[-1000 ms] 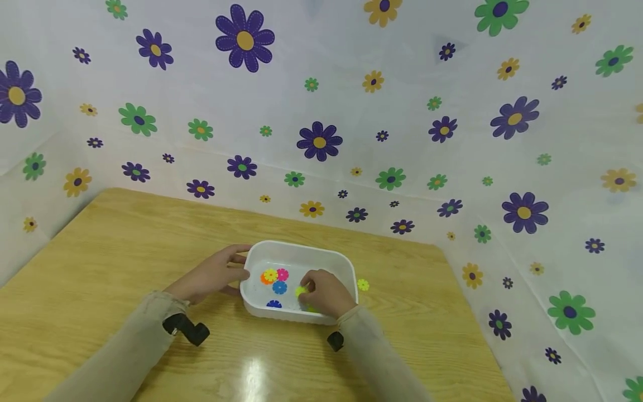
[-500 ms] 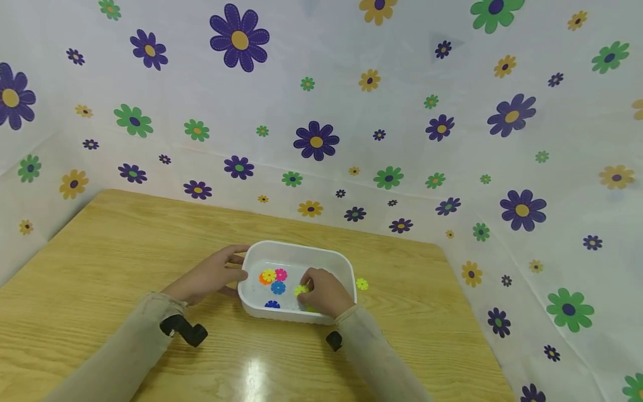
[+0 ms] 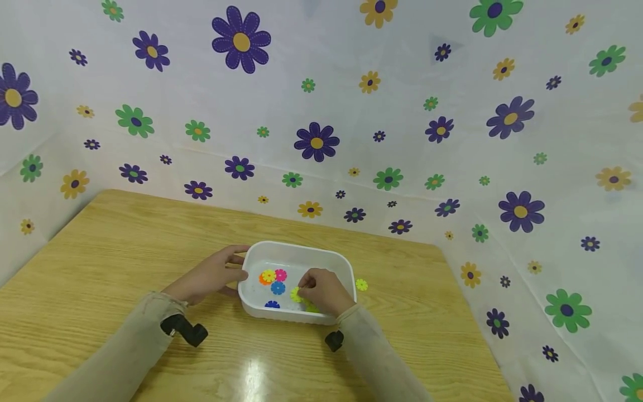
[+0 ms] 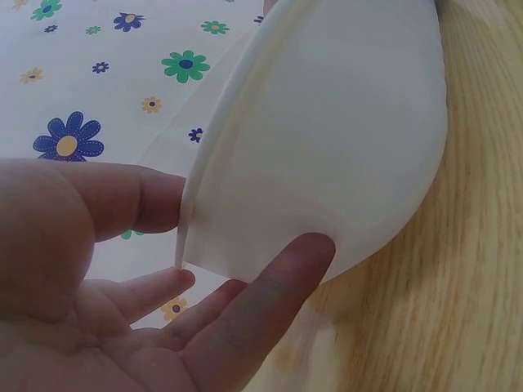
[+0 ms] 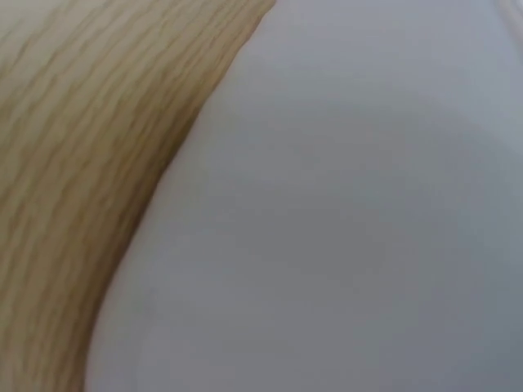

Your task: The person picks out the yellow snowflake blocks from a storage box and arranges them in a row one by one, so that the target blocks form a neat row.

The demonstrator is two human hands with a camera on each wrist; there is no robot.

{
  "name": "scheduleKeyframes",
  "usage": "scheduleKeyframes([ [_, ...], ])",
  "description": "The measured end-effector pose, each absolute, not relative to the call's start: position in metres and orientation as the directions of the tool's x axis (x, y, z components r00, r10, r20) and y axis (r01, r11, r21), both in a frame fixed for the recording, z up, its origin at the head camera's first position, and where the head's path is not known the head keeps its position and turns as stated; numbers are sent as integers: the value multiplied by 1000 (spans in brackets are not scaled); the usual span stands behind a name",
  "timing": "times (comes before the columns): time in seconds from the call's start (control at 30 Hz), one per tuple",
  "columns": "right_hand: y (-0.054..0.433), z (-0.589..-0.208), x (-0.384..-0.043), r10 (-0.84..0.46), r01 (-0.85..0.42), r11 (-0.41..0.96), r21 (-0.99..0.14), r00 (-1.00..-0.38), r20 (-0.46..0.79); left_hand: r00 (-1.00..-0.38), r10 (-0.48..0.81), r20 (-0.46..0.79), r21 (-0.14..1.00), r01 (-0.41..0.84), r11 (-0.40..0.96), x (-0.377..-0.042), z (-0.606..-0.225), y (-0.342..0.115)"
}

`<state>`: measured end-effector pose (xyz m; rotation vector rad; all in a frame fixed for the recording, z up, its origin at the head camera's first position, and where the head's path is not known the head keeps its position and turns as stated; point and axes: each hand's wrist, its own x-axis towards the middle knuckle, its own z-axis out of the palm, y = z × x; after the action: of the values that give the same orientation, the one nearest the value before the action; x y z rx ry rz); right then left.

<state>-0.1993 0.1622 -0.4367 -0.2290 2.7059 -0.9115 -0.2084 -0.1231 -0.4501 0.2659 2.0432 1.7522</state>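
Note:
A white plastic basin (image 3: 291,252) stands on the table with several notched, flower-like plastic discs inside. My left hand (image 3: 213,274) holds its left end, one fingertip at the rim and the thumb against the outer wall (image 4: 351,139) in the left wrist view. Inside the basin, my right hand (image 3: 325,291) pinches a yellow disc (image 3: 295,295) between thumb and fingers. Another yellow-green disc (image 3: 311,307) lies partly hidden under that hand. Left of it are a pink disc (image 3: 281,274), a yellow disc (image 3: 268,275) over an orange disc (image 3: 263,281), a light-blue disc (image 3: 278,287) and a dark-blue disc (image 3: 272,305).
One yellow disc (image 3: 361,285) lies on the wooden table (image 3: 402,312) just outside the basin's right end. A white flower-patterned sheet (image 3: 281,84) hangs behind the table and along its sides. The right wrist view shows only blurred basin wall (image 5: 327,204) and table.
My right fingers have shifted slightly left with the pinched yellow disc, and more of the yellow-green disc beneath shows. My left hand and the basin hold still.

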Motion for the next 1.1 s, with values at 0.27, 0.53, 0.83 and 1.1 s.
scheduleKeyframes([
  [0.27,166,-434,-201,-215,19,743,-669,-940,-266,-887,413,-206,972,-138,188,-206,-449,-122],
  [0.53,193,-413,-202,-249,5,592,-806,-950,-189,-890,412,-197,974,-129,187,-206,-448,-123],
  [0.83,266,-397,-207,-153,66,459,-886,-976,-153,-885,418,-204,972,-130,198,-206,-447,-122],
  [1.1,323,-424,-209,20,164,528,-833,-983,-181,-884,420,-207,971,-132,201,-206,-448,-121],
])
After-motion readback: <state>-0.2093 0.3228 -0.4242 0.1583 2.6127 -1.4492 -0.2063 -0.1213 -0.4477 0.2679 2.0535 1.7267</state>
